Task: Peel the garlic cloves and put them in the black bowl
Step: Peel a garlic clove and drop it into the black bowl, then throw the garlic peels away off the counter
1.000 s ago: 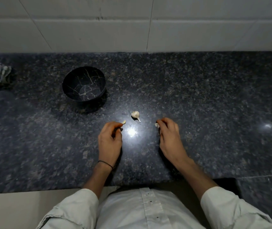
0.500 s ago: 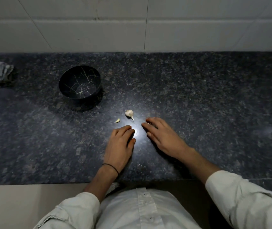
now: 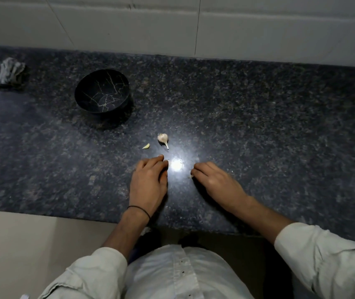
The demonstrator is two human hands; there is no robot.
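Observation:
The black bowl (image 3: 103,110) with gold crack lines stands on the dark granite counter at the back left, and I see nothing inside it. A garlic piece with a stem (image 3: 163,138) and a small pale clove (image 3: 146,146) lie on the counter in front of the bowl. My left hand (image 3: 148,182) rests palm down just below them with relaxed fingers, touching neither. To its right, my right hand (image 3: 215,182) rests on the counter too, fingers pointing left. A tiny pale scrap (image 3: 191,176) lies at its fingertips.
A folded cloth (image 3: 5,72) sits at the far left of the granite counter (image 3: 258,126). White wall tiles close off the back. The counter's front edge runs just behind my wrists. A bright light reflection glares between my hands.
My left hand set the small clove down on the counter and pulled back. Both hands went flat near each other, then my right hand slid a little to the right.

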